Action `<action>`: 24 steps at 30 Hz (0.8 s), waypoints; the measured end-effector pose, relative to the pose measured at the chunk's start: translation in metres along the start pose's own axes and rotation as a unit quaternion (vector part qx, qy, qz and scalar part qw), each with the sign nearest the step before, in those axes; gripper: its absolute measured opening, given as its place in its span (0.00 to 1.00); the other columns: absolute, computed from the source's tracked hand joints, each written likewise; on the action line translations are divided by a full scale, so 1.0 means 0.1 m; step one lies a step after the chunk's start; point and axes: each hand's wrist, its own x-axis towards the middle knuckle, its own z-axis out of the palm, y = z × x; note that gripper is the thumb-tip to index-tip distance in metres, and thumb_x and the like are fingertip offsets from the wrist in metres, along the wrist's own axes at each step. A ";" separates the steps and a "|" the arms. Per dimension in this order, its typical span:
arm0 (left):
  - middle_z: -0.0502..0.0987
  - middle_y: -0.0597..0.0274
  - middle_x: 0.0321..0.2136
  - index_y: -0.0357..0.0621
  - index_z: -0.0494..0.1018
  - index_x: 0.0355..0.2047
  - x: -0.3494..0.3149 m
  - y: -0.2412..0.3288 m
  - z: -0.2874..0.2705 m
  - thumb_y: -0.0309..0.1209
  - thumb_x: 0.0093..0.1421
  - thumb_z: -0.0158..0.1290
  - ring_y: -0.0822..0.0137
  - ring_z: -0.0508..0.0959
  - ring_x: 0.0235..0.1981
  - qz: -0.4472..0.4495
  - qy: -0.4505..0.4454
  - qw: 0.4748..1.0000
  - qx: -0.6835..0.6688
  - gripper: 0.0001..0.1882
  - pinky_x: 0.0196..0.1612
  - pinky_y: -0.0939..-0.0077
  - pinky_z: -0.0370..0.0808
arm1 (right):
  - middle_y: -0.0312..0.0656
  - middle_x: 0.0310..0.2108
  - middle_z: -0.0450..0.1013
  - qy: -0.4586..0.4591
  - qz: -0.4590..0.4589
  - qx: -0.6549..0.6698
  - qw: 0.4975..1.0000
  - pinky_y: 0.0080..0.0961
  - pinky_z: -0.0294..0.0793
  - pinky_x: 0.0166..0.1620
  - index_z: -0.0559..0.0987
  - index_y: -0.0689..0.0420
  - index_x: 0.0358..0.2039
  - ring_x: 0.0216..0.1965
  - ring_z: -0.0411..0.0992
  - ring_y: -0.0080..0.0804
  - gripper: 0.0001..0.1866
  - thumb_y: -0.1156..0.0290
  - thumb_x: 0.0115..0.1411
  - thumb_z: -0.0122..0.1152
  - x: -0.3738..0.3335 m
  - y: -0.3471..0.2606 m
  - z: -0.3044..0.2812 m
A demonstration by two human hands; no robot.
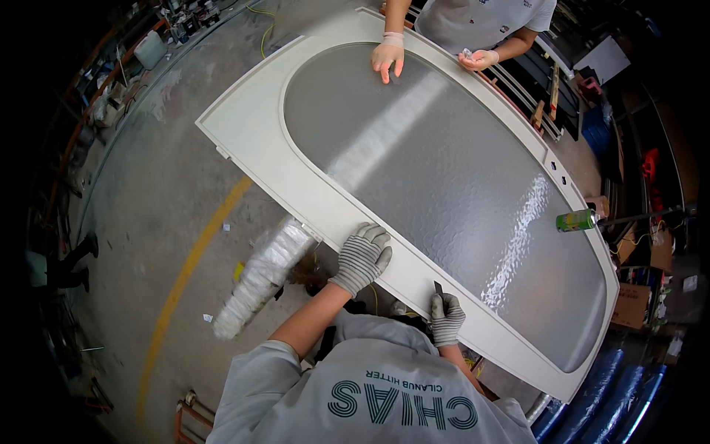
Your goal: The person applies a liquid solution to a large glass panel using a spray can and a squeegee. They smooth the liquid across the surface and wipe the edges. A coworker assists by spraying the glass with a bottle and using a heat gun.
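Note:
A large white door panel [266, 159] with a long rounded pane of textured glass [429, 170] lies flat in front of me. My left hand [360, 259], in a striped grey glove, rests on the near edge of the frame with its fingers laid out over the white surface. Farther right, my right hand [447, 321], gloved alike, is closed around a small dark flat blade [438, 288] that points up toward the glass. Its handle is hidden in my fingers. The blade is over the white frame, and I cannot tell whether it touches.
Across the panel, a co-worker's hand [387, 56] touches the glass; the other [478, 59] holds something small and whitish. A green spray can [576, 220] is at the panel's right edge. A plastic-wrapped support [266, 275] projects at left. Blue wrapped rolls [592, 396] lie lower right.

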 end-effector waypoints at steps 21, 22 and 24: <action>0.77 0.53 0.32 0.43 0.77 0.29 -0.03 0.74 0.57 0.36 0.52 0.57 0.52 0.75 0.37 0.003 -0.147 0.988 0.040 0.10 0.46 0.57 0.72 | 0.35 0.23 0.71 0.129 0.121 0.166 0.970 0.22 0.70 0.32 0.79 0.62 0.38 0.25 0.67 0.21 0.15 0.61 0.62 0.59 0.10 0.78 -0.81; 0.78 0.55 0.28 0.45 0.78 0.28 -0.07 0.86 0.66 0.36 0.53 0.57 0.54 0.76 0.34 0.009 -0.205 0.979 -0.005 0.09 0.45 0.60 0.73 | 0.34 0.22 0.70 0.110 0.138 0.196 0.965 0.21 0.69 0.31 0.79 0.61 0.36 0.25 0.67 0.20 0.16 0.59 0.63 0.59 0.20 0.68 -0.87; 0.81 0.56 0.35 0.44 0.81 0.35 -0.03 1.46 0.67 0.39 0.63 0.53 0.62 0.80 0.39 -0.165 -0.321 0.899 -0.247 0.13 0.47 0.71 0.73 | 0.32 0.21 0.70 0.062 0.182 0.236 0.953 0.19 0.66 0.29 0.79 0.61 0.34 0.24 0.66 0.19 0.18 0.55 0.64 0.58 0.19 0.50 -1.07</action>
